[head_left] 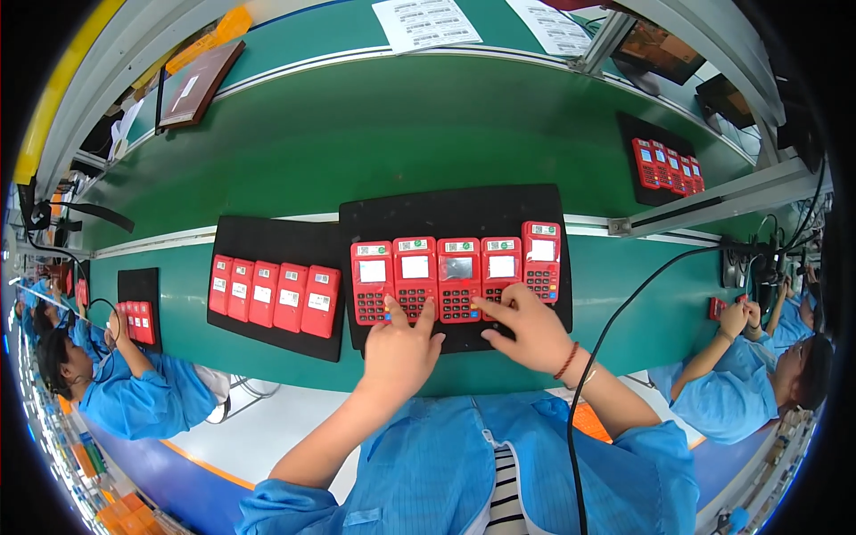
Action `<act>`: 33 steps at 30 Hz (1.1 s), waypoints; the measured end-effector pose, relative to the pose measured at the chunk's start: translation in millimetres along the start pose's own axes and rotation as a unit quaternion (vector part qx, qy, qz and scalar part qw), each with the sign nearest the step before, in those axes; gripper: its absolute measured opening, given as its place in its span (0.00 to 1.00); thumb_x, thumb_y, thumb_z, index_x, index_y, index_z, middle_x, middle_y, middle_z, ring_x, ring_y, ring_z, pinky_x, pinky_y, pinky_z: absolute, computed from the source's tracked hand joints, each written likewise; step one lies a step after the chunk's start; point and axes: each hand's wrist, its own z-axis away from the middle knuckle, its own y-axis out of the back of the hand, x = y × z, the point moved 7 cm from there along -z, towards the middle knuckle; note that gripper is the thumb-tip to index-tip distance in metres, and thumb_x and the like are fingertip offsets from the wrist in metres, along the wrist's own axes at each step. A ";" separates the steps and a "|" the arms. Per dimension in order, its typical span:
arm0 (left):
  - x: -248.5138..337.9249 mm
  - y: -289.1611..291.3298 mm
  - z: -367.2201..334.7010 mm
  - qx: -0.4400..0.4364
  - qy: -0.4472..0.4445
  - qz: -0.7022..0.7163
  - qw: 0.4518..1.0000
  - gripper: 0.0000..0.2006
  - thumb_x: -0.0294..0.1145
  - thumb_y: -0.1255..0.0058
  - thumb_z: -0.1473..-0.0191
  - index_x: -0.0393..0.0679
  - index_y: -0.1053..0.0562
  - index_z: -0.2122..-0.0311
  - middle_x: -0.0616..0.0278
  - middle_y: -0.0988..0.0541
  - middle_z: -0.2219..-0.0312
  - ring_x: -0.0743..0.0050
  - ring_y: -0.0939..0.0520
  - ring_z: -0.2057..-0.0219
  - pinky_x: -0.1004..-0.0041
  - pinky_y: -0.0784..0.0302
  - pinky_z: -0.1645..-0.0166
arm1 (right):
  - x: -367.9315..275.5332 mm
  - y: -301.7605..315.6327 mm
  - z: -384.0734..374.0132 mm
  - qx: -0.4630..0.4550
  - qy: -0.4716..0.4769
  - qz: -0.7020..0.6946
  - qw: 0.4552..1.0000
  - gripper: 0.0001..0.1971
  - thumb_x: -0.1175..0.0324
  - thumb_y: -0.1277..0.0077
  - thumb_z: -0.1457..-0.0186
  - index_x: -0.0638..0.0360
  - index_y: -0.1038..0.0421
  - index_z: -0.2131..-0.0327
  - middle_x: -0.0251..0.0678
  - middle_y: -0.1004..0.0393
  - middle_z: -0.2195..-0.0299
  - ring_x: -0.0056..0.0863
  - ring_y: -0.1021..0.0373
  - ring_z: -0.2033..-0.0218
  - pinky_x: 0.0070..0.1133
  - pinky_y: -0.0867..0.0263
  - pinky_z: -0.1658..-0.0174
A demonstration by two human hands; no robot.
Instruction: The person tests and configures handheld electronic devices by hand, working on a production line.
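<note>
A row of several red card payment terminals lies face up on a black mat (446, 207) before me. My left hand (399, 352) is open, two fingers stretched over the lower keys of the leftmost terminal (372, 270) and the second terminal (415, 267). The index finger of my open right hand (532, 337) reaches the lower right of the middle terminal (458, 268), whose screen looks grey. Other fingers of that hand cover part of the fourth terminal (501, 265). The rightmost terminal (540, 251) sits slightly higher, its screen lit. Neither hand holds anything.
Left of me, several red terminals (262, 294) lie face down on another black mat (241, 234). More terminals (664, 168) rest on the green conveyor (392, 134) at the far right. A black cable (615, 316) hangs by my right arm. Co-workers in blue sit on both sides.
</note>
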 end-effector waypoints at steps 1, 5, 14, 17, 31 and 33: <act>-12.1 9.2 -1.0 0.034 0.005 0.082 0.996 0.25 0.43 0.44 0.47 0.42 0.28 0.46 0.27 0.25 0.57 0.49 0.16 0.72 0.66 0.22 0.64 | 8.8 9.6 0.4 0.017 -0.027 -0.060 0.998 0.21 0.67 0.43 0.49 0.53 0.28 0.49 0.40 0.31 0.63 0.39 0.31 0.60 0.31 0.32 0.56; -87.6 22.9 13.5 0.136 0.203 0.312 0.918 0.25 0.35 0.43 0.47 0.35 0.30 0.45 0.44 0.23 0.57 0.57 0.19 0.62 0.65 0.22 0.59 | 63.1 69.0 21.0 0.314 -0.111 -0.013 0.943 0.19 0.68 0.45 0.46 0.59 0.28 0.50 0.44 0.28 0.56 0.40 0.32 0.56 0.30 0.34 0.55; -106.4 -35.2 20.5 0.038 0.276 0.387 0.879 0.27 0.45 0.53 0.38 0.28 0.32 0.46 0.41 0.32 0.51 0.54 0.25 0.51 0.66 0.28 0.47 | 133.7 -2.4 30.4 0.200 -0.349 -0.420 0.814 0.34 0.46 0.56 0.37 0.68 0.43 0.40 0.45 0.31 0.47 0.29 0.34 0.47 0.21 0.42 0.42; -107.1 -40.0 23.1 0.036 0.265 0.369 0.890 0.26 0.44 0.53 0.39 0.27 0.32 0.47 0.40 0.30 0.52 0.50 0.25 0.52 0.63 0.28 0.48 | 134.1 -4.6 39.7 0.244 -0.343 -0.371 0.828 0.30 0.50 0.52 0.38 0.68 0.39 0.46 0.42 0.28 0.53 0.26 0.31 0.53 0.22 0.37 0.47; -76.5 -43.9 12.1 0.043 0.205 0.284 0.936 0.29 0.43 0.47 0.44 0.29 0.35 0.45 0.39 0.32 0.51 0.46 0.26 0.51 0.61 0.28 0.47 | 145.1 -19.0 88.1 0.238 -0.371 -0.453 0.775 0.23 0.58 0.48 0.40 0.67 0.35 0.49 0.39 0.26 0.56 0.23 0.30 0.55 0.20 0.34 0.50; -70.7 -44.1 10.7 0.055 0.213 0.302 0.928 0.31 0.45 0.44 0.46 0.30 0.34 0.44 0.40 0.32 0.51 0.46 0.25 0.52 0.62 0.26 0.49 | 149.1 -14.2 88.5 0.247 -0.351 -0.465 0.774 0.24 0.59 0.48 0.40 0.69 0.36 0.48 0.39 0.26 0.55 0.24 0.29 0.56 0.21 0.33 0.51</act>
